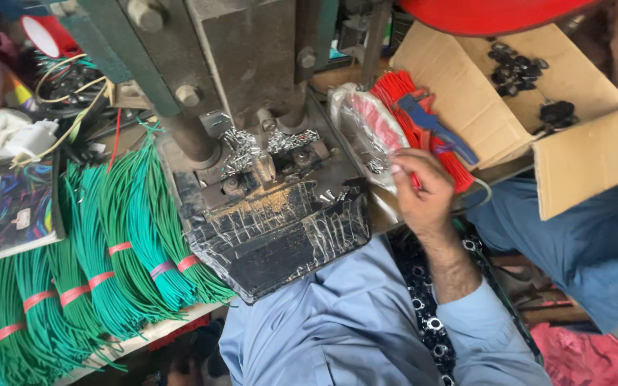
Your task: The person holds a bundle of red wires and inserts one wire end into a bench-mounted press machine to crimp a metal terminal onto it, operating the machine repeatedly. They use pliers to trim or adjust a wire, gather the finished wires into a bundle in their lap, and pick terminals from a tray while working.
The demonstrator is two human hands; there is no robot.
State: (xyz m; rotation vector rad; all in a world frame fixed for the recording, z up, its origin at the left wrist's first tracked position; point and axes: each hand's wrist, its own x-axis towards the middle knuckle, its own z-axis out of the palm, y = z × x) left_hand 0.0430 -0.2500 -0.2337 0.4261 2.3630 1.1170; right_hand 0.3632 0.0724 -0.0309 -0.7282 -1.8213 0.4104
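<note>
Several bundles of green wires [101, 264] lie banded on your left, w/ pink ties, apart from the press [266, 157]. Press bed in the middle holds loose metal terminals [291, 139], no wire under it. Your right hand [423, 189] is at the red wires [413, 118] by the cardboard box [538, 107], fingers curled, seemingly pinching one. Left hand not visible. Judging by this, red batch barely begun.

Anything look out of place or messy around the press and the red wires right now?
Small metal pieces lie loosely heaped around the press die, a few strayed onto the taped black chute. Blue-handled pliers lie on the red wires where the right hand reaches. Green wire bundles overhang the table edge.
</note>
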